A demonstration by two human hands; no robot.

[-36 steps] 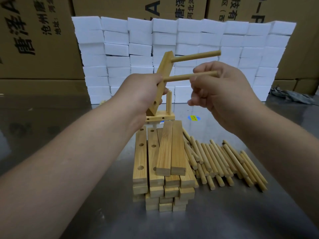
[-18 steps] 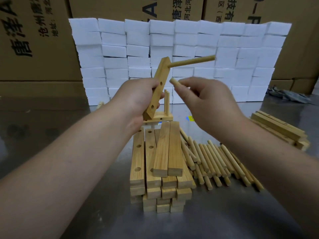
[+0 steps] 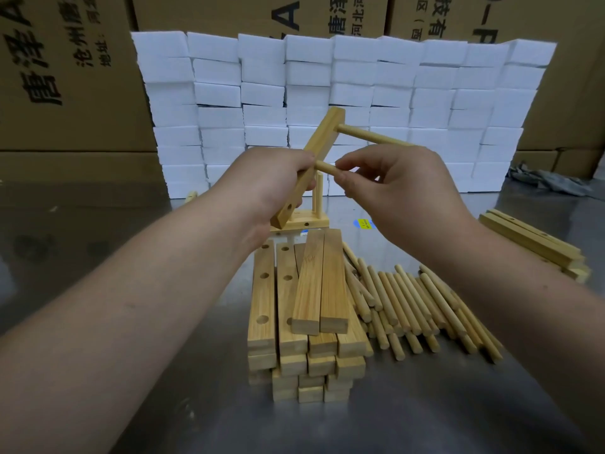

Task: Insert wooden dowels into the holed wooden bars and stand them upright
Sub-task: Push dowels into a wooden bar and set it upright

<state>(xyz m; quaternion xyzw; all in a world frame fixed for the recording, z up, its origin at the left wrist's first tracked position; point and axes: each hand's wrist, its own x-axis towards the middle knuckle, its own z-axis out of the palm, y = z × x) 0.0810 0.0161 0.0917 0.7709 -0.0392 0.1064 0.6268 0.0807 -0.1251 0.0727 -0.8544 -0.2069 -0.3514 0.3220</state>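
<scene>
— Steel table (image 3: pixel 98 240), and the hands above it?
— Left hand (image 3: pixel 275 181) wraps the tilted holed bar (image 3: pixel 322 142) mid-air; right hand (image 3: pixel 393 188) pinches a dowel (image 3: pixel 325 167), tip against the bar's middle (top hole already filled).
— Writing?
— Cartons (image 3: pixel 65 77) behind read "唐泽".

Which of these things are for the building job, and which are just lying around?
For the job: held bar, pinched dowel, bar stack, loose dowels.
Just lying about: white blocks, cardboard boxes, grey cloth.
</scene>
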